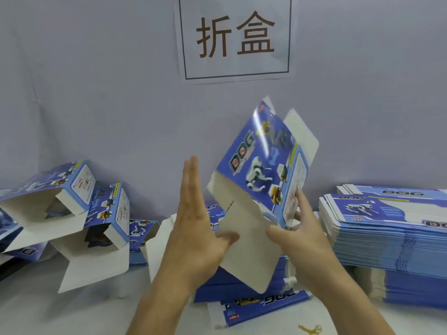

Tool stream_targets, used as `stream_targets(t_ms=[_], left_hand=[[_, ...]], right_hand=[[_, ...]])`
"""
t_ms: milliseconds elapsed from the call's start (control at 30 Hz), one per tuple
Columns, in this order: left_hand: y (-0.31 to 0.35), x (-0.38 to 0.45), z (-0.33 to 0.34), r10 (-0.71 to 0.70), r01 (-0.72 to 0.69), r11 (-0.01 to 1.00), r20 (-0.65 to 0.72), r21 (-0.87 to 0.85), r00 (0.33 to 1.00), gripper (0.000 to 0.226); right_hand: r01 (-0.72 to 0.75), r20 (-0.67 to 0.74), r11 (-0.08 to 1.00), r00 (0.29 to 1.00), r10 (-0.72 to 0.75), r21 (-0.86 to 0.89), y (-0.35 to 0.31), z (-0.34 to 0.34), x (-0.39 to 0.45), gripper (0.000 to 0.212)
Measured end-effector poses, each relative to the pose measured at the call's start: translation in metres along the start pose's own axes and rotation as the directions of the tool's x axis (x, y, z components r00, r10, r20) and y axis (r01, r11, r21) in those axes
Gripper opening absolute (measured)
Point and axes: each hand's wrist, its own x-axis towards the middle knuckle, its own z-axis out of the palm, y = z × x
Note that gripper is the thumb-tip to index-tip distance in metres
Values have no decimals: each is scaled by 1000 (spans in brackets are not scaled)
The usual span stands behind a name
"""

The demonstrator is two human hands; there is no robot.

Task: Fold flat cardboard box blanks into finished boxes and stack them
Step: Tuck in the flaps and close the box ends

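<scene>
A blue "DOG" box blank stands tilted in the air at the centre, partly opened, its white flaps hanging down and sticking up. My right hand grips its lower right edge, fingers on the printed side panel. My left hand is flat with the fingers straight up; its thumb touches the big white lower flap. Folded boxes with open flaps lie piled at the left. A tall stack of flat blanks sits at the right.
More flat blanks lie under my hands on the white table. A grey wall with a paper sign closes the back. A small yellow object lies at the front edge.
</scene>
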Motion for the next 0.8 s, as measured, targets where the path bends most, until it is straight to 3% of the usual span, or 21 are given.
stream_targets(t_ms=[100, 200, 267, 367, 433, 500, 567, 700, 800], left_hand=[[2, 2, -6, 113, -114, 992, 23, 51, 993, 133], [-2, 3, -29, 43, -38, 999, 194, -28, 980, 114], [5, 5, -47, -23, 77, 983, 302, -168, 953, 105], [9, 14, -62, -191, 213, 815, 97, -539, 977, 100], [9, 17, -65, -266, 188, 817, -68, -545, 962, 94], [6, 15, -68, -319, 186, 851, -204, -491, 926, 82], [-1, 15, -72, -331, 170, 871, -295, -461, 896, 61], [-2, 15, -67, -298, 119, 825, -246, -553, 922, 50], [8, 13, -48, -225, 89, 843, -199, -530, 954, 49]], right_hand=[[45, -79, 973, 995, -65, -225, 2, 3, 0, 110], [12, -153, 945, 986, -66, -326, 4, 1, 2, 110], [9, -140, 914, 988, -72, -406, 4, -1, 2, 108], [135, -11, 844, 986, -164, -520, -2, 6, -5, 108], [265, 137, 803, 964, -227, -534, -6, 15, -12, 107], [346, 304, 781, 929, -210, -519, -10, 22, -19, 110], [336, 406, 841, 901, -155, -424, -13, 24, -22, 120], [168, 224, 980, 964, -141, -104, -27, 20, -19, 115], [202, 200, 974, 963, -179, -100, -27, 14, -17, 105]])
